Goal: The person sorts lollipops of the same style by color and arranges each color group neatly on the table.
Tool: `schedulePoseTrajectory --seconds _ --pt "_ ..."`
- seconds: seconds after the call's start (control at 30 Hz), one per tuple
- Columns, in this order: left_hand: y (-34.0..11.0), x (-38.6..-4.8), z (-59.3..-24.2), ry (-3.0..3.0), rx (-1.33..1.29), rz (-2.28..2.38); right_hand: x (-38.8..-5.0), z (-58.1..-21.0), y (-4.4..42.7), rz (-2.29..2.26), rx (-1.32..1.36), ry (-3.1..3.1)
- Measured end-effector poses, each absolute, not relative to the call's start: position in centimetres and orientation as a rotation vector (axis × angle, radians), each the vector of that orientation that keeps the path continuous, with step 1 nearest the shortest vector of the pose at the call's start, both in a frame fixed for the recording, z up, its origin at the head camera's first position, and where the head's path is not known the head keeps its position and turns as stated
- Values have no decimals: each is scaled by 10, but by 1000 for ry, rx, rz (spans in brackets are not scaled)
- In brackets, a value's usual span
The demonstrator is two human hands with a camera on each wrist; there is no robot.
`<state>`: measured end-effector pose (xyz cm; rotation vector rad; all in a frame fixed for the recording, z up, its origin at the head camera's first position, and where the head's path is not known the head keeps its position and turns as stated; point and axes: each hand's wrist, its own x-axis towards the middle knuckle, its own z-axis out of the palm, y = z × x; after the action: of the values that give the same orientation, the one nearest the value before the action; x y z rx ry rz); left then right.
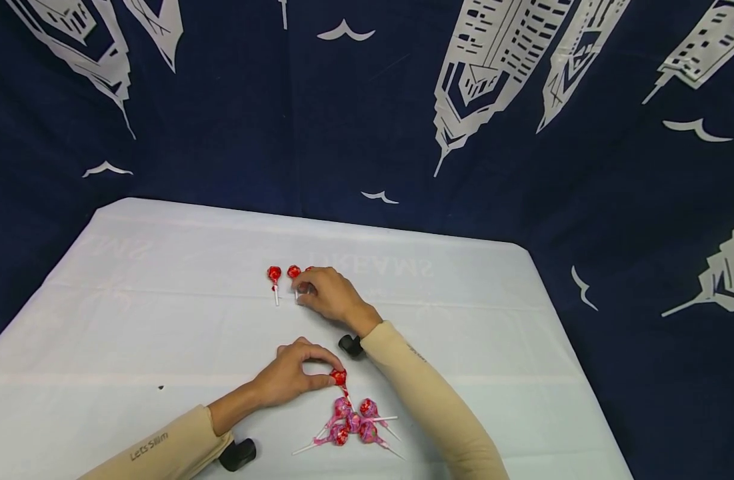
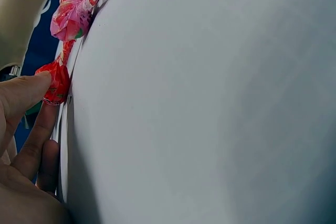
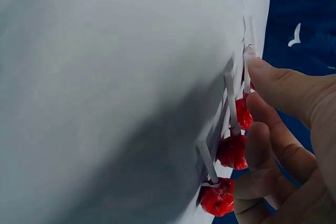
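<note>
My left hand (image 1: 295, 377) pinches a red-wrapped lollipop (image 1: 339, 377) by its head, thumb on one side, at the top of a pile. Pink and purple lollipops (image 1: 367, 433) make up that pile, white sticks pointing various ways. Farther off, my right hand (image 1: 333, 293) has thumb and forefinger curled about a red lollipop (image 1: 294, 271) near its stick. In the right wrist view, several red lollipops (image 3: 232, 151) lie in a row beside the fingers, sticks alongside one another. The leftmost red lollipop (image 1: 274, 274) lies apart from the hand; others are partly hidden beneath it.
A white cloth (image 1: 163, 333) covers the table. Behind it hangs a dark blue cloth (image 1: 343, 133) with white building prints. Black wrist devices (image 1: 237, 455) show at both sleeves, and a small dark speck (image 1: 161, 387) lies at left.
</note>
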<state>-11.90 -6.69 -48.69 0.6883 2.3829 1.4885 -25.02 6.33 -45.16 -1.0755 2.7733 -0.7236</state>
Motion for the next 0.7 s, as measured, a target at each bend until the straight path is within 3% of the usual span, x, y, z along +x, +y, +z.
schedulePoseTrajectory --seconds 0.7 --pt "-67 -117 -486 2407 670 1481 -245 -454 54 -589 -1051 2764"
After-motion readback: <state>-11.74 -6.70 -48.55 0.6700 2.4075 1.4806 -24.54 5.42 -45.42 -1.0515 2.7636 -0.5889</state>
